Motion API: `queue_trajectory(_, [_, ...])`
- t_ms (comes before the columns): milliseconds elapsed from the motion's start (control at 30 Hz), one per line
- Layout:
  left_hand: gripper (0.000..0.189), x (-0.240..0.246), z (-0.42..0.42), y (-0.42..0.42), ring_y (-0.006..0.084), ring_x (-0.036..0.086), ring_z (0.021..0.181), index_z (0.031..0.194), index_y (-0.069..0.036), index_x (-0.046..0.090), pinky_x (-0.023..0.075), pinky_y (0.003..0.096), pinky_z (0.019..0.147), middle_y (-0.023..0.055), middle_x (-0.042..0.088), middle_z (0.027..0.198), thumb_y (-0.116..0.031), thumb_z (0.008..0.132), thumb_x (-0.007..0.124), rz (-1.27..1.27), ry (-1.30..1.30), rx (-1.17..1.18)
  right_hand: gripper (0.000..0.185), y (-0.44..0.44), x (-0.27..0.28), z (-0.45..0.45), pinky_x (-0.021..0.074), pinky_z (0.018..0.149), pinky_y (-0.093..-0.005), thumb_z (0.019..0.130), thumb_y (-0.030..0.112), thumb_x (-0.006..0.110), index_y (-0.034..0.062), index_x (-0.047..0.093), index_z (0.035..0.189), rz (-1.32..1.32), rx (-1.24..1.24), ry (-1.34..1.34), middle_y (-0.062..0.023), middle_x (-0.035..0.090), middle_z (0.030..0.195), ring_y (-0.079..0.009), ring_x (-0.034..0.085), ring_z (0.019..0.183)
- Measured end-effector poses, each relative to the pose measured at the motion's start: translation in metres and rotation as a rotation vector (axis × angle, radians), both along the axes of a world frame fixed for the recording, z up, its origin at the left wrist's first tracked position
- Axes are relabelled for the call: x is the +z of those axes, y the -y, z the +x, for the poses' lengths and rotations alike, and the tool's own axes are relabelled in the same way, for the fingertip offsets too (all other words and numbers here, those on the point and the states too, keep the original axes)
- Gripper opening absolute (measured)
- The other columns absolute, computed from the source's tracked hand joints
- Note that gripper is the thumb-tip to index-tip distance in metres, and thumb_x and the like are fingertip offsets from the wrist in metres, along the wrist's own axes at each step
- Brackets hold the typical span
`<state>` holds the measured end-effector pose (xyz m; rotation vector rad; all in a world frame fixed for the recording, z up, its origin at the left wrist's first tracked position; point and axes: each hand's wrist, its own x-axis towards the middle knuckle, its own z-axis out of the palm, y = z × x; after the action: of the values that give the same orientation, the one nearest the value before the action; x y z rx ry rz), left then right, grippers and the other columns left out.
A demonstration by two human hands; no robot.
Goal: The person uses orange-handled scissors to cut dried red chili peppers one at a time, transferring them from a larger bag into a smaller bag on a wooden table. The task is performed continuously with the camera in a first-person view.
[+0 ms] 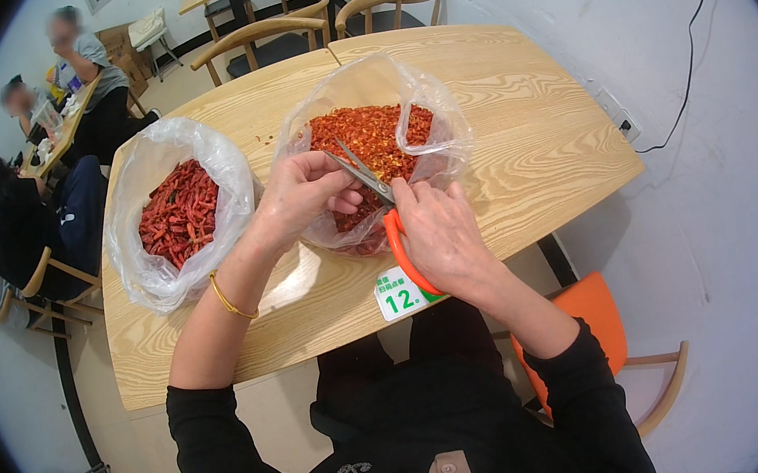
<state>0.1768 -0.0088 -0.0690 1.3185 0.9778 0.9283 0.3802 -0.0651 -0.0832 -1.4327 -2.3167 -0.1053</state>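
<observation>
My right hand [440, 229] grips a pair of scissors [391, 207] with orange handles, their metal blades parted and pointing up and left. Close beside the blades is my left hand [311, 192], thumb and fingers drawn together; whether a small piece sits between them is hidden. Beneath both hands stands a clear plastic bag [444, 99] of cut red chili pieces [359, 126] with pale seeds among them. To the left, a second plastic bag [228, 141], its rim rolled open, holds whole dried red chilies [180, 213].
Both bags stand on a wood-grain table [532, 107]. A printed card [396, 295] lies at its near edge. An orange chair [591, 317] is at the right, wooden chairs [258, 40] beyond. A cable [690, 75] hangs on the wall. Several people sit at a left-hand table [68, 125].
</observation>
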Motion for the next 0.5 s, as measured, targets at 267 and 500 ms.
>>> queue_trajectory(267, [0.015, -0.0024, -0.0037, -0.0044, 0.0104, 0.067, 0.072, 0.1, 0.001, 0.068, 0.0561, 0.0224, 0.068, 0.0072, 0.071, 0.089, -0.013, 0.097, 0.064, -0.032, 0.011, -0.003, 0.022, -0.002, 0.0019, 0.0021, 0.042, 0.077, -0.044, 0.091, 0.016, 0.063, 0.0005, 0.054, 0.103, -0.138, 0.005, 0.001, -0.0194, 0.065, 0.083, -0.0371, 0.064, 0.082])
queue_trajectory(500, [0.017, -0.0016, -0.0014, -0.0036, 0.0112, 0.068, 0.075, 0.108, 0.002, 0.066, 0.057, 0.0231, 0.069, 0.0078, 0.071, 0.092, -0.01, 0.096, 0.063, -0.037, 0.027, 0.017, 0.025, -0.0009, -0.0013, 0.0035, 0.0404, 0.077, -0.0437, 0.09, 0.015, 0.063, -0.0005, 0.054, 0.107, -0.013, -0.005, 0.01, -0.0184, 0.064, 0.086, -0.0347, 0.064, 0.084])
